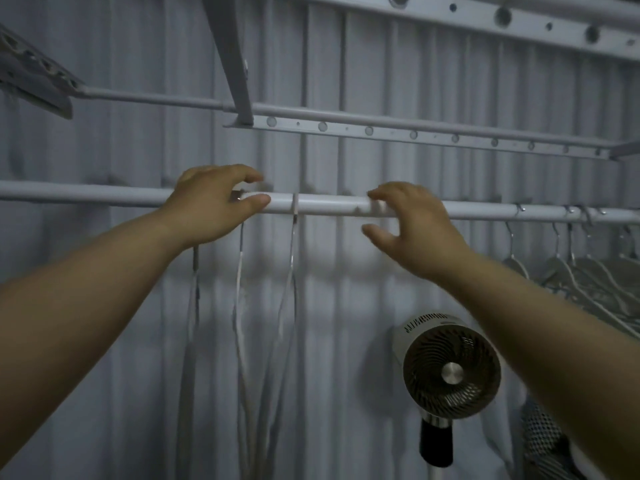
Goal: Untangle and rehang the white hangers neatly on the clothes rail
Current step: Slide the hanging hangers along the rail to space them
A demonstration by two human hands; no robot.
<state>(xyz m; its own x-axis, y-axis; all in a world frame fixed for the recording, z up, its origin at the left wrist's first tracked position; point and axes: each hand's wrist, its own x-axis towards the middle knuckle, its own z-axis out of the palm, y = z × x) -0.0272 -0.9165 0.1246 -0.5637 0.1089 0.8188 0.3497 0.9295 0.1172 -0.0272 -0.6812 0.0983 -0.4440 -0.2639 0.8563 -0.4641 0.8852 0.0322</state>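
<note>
**Reaching Both Hands to the Rail Among the Hangers**

A white round metal clothes rail (329,204) runs across the view at hand height, in front of a pale ribbed curtain (346,81). The left hand (211,206) grips this rail. Its fingers (221,173) curl over the top and the thumb presses the front face, so the hand closes round the tube. A small dark piece shows between thumb and forefinger, but I cannot tell whether it is a hook.

Three thin white hangers (239,278) hang edge-on below this stretch of rail. One is under the left wrist, one is straight below the left thumb, and one is between the two hands. The hook (295,206) of that third hanger wraps the rail as a narrow band. Lower down the three run close together and overlap, and I cannot tell whether they are caught on each other.

The right hand (415,226) sits just right of that hook. Its bent fingers rest their blurred tips on top of the rail. The thumb is spread wide beneath the rail without touching it, and the hand holds nothing.

Farther right, well apart from the right hand, a bunch of white hangers with thin metal hooks (585,282) hangs on the same rail, leaning at uneven angles.

A grey perforated metal bar (414,135) crosses above. A round white fan with a dark grille (450,372) stands below the right forearm.
</note>
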